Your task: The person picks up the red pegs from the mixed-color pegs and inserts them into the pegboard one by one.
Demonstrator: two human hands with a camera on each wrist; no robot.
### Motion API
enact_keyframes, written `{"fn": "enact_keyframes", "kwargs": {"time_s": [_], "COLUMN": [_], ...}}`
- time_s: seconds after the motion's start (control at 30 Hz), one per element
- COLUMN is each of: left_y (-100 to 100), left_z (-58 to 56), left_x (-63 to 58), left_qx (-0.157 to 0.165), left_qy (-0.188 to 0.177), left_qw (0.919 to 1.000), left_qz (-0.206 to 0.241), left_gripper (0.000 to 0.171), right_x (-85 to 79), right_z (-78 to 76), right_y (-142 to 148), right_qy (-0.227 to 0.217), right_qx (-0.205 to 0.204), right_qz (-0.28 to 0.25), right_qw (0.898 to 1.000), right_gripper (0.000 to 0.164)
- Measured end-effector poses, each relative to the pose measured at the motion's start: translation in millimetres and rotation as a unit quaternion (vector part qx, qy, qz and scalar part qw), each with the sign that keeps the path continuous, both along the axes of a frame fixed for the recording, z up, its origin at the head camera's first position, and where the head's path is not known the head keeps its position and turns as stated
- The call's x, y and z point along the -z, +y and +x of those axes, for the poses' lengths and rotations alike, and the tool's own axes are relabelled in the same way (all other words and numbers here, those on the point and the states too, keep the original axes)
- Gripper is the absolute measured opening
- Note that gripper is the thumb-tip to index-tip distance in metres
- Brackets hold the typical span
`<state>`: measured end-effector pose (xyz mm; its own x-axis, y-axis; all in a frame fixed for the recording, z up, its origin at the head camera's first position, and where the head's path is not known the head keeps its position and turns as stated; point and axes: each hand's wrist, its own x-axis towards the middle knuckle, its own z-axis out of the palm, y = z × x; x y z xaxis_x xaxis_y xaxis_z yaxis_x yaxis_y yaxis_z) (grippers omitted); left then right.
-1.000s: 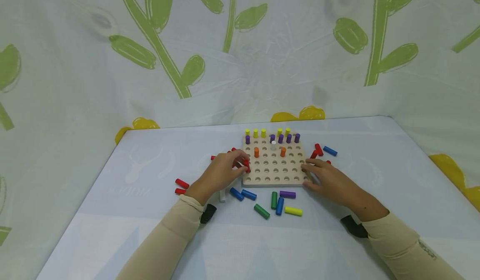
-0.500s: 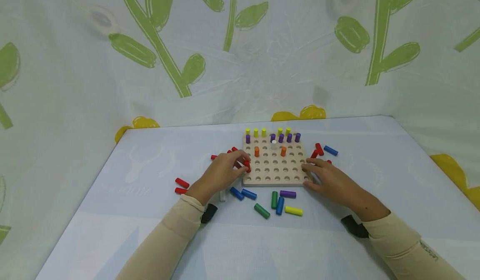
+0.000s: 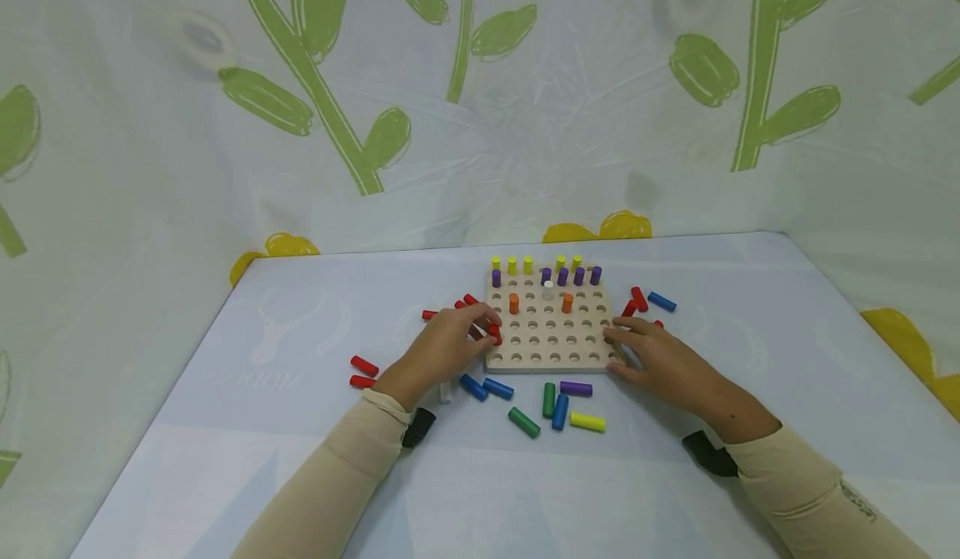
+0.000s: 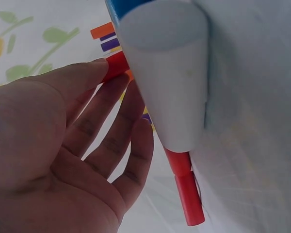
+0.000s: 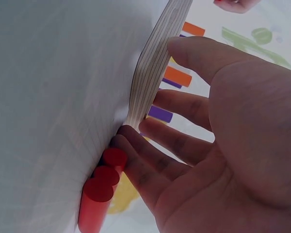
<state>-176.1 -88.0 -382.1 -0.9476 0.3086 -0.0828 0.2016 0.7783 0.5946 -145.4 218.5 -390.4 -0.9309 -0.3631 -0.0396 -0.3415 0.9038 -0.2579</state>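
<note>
The left hand (image 3: 442, 344) pinches a smooth, solid red peg (image 4: 117, 65) at the left side of the pegboard (image 3: 542, 317) (pale layered wood); the right hand (image 3: 658, 361), fingers parted, touches the board's right edge. Fingertips cover part of the peg; whether its lower end enters a hole is unclear.

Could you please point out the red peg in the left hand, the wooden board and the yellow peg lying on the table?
Held red peg (image 4: 117, 65): left wrist view, middle of its visible side.
Wooden board (image 3: 542, 331): head view, bare part of its top.
Loose yellow peg (image 3: 587, 422): head view, middle of its side.
</note>
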Motion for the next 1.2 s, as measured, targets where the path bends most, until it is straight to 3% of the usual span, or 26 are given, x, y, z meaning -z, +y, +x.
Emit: {"fn": "enact_keyframes", "kwargs": {"time_s": [0.47, 0.77, 1.2], "left_y": [1.5, -1.2, -20.8], "left_z": [1.5, 3.9, 7.4], "left_x": [1.2, -2.8, -25.9], "left_qx": [0.007, 0.018, 0.018], "left_qy": [-0.004, -0.01, 0.066], "left_qw": [0.9999, 0.9994, 0.9976], "left_qz": [-0.011, -0.027, 0.007], "left_gripper": [0.03, 0.045, 0.032], "right_x": [2.7, 3.0, 0.5], "right_z": [-1.0, 0.5, 0.4], "right_y": [2.4, 2.1, 2.1], "right_qy": [0.006, 0.01, 0.019], "right_qx": [-0.012, -0.013, -0.015], "right_qz": [-0.008, -0.012, -0.012], "right_qw": [1.0, 1.0, 1.0], "right_gripper": [0.057, 0.058, 0.058]}}
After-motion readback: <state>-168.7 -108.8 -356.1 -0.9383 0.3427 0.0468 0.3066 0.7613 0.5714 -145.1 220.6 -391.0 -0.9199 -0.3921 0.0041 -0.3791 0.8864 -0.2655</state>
